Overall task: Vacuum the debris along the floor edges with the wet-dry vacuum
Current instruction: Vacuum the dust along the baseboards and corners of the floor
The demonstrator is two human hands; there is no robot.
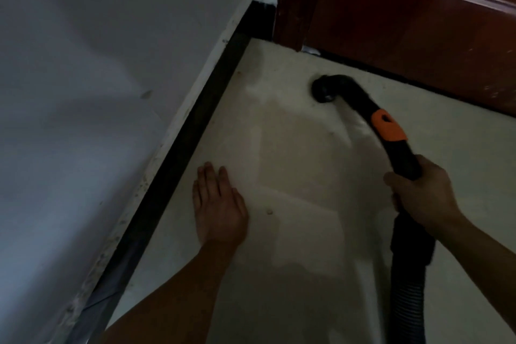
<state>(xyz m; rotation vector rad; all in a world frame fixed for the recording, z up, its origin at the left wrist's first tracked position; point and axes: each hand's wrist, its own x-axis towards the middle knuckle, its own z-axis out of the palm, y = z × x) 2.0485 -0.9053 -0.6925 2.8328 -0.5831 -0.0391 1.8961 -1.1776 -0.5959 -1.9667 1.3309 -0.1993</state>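
My right hand (421, 193) grips the black vacuum wand (360, 98) just below its orange slider (388, 125). The wand's round nozzle (324, 90) sits on the pale floor (293, 148) close to the bottom of the door. A ribbed black hose (407, 288) runs down from the wand past my wrist. My left hand (219, 204) lies flat on the floor with straight fingers, beside the dark skirting. A small speck of debris (269, 212) lies just to the right of that hand.
A dark skirting strip (181, 153) runs along the white wall (97, 78) on the left into the corner. A reddish-brown wooden door (418, 22) and its frame (290, 3) close the far side. The skirting's top edge carries dusty smears.
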